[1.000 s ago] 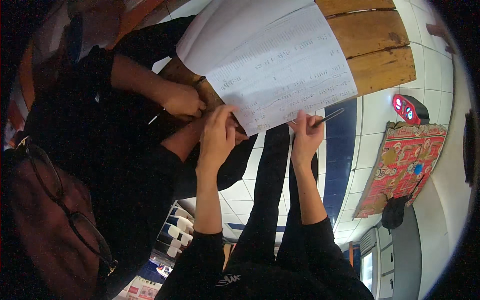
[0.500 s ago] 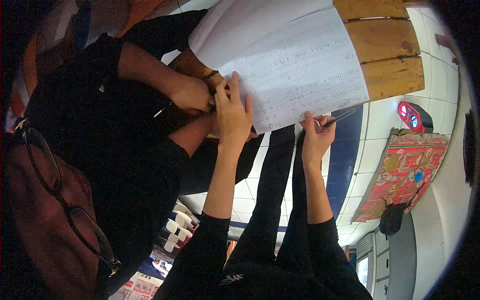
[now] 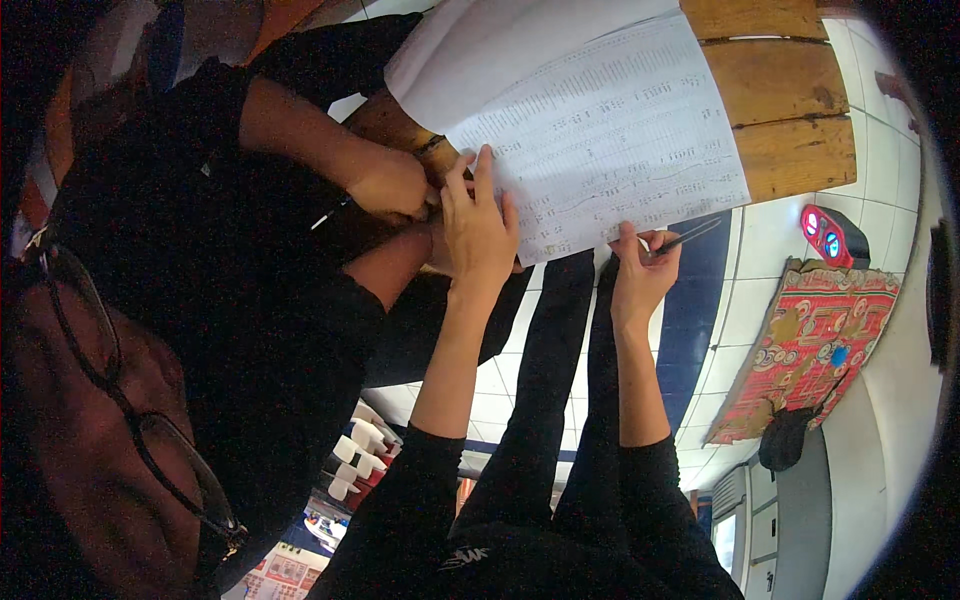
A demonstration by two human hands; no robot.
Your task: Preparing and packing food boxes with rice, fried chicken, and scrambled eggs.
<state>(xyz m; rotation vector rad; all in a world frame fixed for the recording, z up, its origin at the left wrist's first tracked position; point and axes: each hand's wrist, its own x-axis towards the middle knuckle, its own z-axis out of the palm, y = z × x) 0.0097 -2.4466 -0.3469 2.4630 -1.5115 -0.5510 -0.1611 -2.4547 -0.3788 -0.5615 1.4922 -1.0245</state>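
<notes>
Pressing flat, fingers spread, the left hand (image 3: 480,225) holds the lower left corner of the printed sheet (image 3: 610,130), slightly higher on the page than half a second ago. The right hand (image 3: 643,270) stays pinched around a dark pen (image 3: 685,238) at the sheet's bottom edge. Wooden table (image 3: 790,100) lies beneath. Another person's hand (image 3: 390,185) rests just left.

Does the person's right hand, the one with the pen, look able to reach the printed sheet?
Probably yes: the right hand sits at the printed sheet's lower edge, pen beside it, with nothing between; the left hand lies further left.
</notes>
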